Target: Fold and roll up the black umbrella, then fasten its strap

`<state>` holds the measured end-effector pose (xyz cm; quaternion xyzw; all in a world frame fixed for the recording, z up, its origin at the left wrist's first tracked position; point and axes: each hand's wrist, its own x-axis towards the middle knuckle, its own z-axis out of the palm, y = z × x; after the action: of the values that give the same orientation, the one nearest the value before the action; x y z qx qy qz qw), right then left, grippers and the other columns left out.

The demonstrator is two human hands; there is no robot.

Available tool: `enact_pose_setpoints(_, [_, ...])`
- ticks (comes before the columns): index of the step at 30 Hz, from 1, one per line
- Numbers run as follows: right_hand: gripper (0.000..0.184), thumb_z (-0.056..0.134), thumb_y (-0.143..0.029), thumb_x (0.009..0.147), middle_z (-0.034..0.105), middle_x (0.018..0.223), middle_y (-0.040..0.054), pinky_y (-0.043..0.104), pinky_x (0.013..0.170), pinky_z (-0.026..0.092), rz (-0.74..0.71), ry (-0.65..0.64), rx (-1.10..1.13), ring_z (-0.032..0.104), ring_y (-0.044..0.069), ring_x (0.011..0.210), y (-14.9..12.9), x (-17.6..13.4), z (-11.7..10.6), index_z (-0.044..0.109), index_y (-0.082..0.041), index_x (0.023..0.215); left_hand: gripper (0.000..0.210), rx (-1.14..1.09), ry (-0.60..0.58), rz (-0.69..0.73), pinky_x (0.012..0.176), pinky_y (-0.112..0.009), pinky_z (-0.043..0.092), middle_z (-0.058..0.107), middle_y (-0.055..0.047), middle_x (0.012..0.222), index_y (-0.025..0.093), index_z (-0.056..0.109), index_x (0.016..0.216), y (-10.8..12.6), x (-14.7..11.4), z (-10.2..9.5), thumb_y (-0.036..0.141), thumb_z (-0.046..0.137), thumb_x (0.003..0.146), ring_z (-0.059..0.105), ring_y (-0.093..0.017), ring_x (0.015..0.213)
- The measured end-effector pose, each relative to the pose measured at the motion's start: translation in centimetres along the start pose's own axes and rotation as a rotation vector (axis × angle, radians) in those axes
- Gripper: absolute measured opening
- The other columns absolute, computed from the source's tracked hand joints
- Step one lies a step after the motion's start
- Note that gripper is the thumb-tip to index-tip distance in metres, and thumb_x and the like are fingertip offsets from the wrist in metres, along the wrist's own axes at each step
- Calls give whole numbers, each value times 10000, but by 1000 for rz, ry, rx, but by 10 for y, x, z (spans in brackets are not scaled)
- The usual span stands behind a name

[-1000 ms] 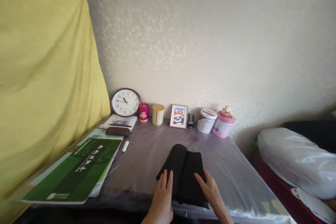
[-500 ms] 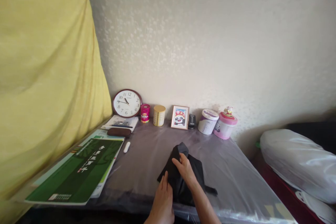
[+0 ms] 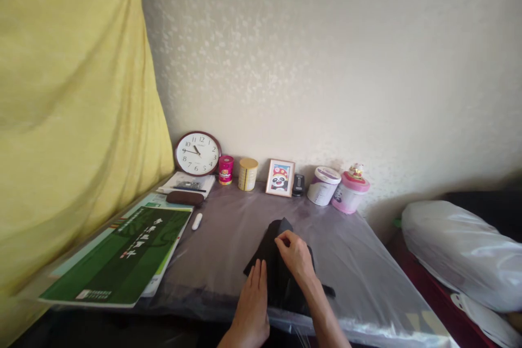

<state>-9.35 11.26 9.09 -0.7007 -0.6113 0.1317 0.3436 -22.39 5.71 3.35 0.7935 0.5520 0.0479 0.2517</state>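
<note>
A black piece of thin fabric (image 3: 269, 247) lies on the table, pointed at its far end and with a dark strap-like end (image 3: 328, 290) sticking out on the right. Its exact kind I cannot make out. Flat across its near left part rests my left hand (image 3: 253, 296), fingers stretched out together. My right hand (image 3: 294, 253) is closed in a pinch on a fold of the cloth near the far tip. Both forearms and the right hand cover part of the fabric.
A plastic sheet covers the table (image 3: 220, 261). On the left lie a green book (image 3: 122, 261), a brown case (image 3: 185, 198) and a small white object (image 3: 197, 221). Along the wall stand a clock (image 3: 198, 153), several cans and tubs, and a framed panda picture (image 3: 280, 178).
My right hand has shifted slightly right, and its fingers have curled into a pinch. My left hand stays flat on the cloth. The view has tilted a little.
</note>
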Motion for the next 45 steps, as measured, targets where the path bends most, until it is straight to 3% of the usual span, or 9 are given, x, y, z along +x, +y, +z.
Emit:
enact_pose_setpoints(5, [187,550,-369,713,618,614,1,251,572,380,56,-7,333,552,147,591,5,7,-3,591,-195,659,951,4,-1,-7,1125,-321,153,-23,-114,1491,68,16,1391,1,-1,-2,-53,401,530,34,-215,1380])
enact_pose_setpoints(9, [247,619,-425,619,547,517,-32,225,445,312,192,-66,659,451,104,455,1,13,17,580,-184,655,959,7,4,-13,1126,-328,161,-25,-114,1486,66,22,1391,1,1,-2,-47,416,524,37,-220,1380])
enact_pose_setpoints(12, [267,645,-430,575,529,490,-42,218,402,272,279,-125,750,410,90,411,-4,17,32,576,-184,652,948,-6,6,-5,1131,-339,144,-34,-124,1480,49,33,1390,-1,2,-1,-35,424,530,23,-227,1379])
enact_pose_setpoints(16, [247,658,-408,567,549,503,-34,223,449,316,242,-135,711,447,98,459,-3,20,34,583,-179,618,948,0,-1,3,1130,-327,147,-39,-121,1486,56,19,1393,-2,1,-2,-22,442,549,28,-226,1380])
enact_pose_setpoints(21, [234,657,-400,589,534,516,-43,225,500,320,144,-68,555,442,97,507,6,18,8,594,-175,599,948,22,7,-2,1121,-321,168,-26,-111,1497,83,13,1401,-4,0,-2,-25,426,555,44,-216,1382])
enact_pose_setpoints(28, [272,633,-448,623,432,460,-75,216,421,254,286,-153,611,358,72,420,0,6,-14,564,-186,646,938,-25,25,30,1119,-382,179,-36,-117,1486,71,15,1402,-4,-2,0,1,397,548,29,-233,1378])
enact_pose_setpoints(36, [219,640,-369,619,504,524,-65,173,419,365,354,-209,763,455,68,462,-15,15,24,558,-178,689,934,45,7,20,1121,-361,184,1,-142,1491,38,45,1397,-3,-1,-2,-10,423,544,62,-236,1379])
enact_pose_setpoints(45, [64,577,-208,679,501,459,-82,200,420,459,343,-262,544,524,86,409,-4,27,73,529,-182,645,770,7,57,42,1113,-378,204,233,-186,1459,11,244,1359,-15,-3,6,56,465,623,215,-275,1350])
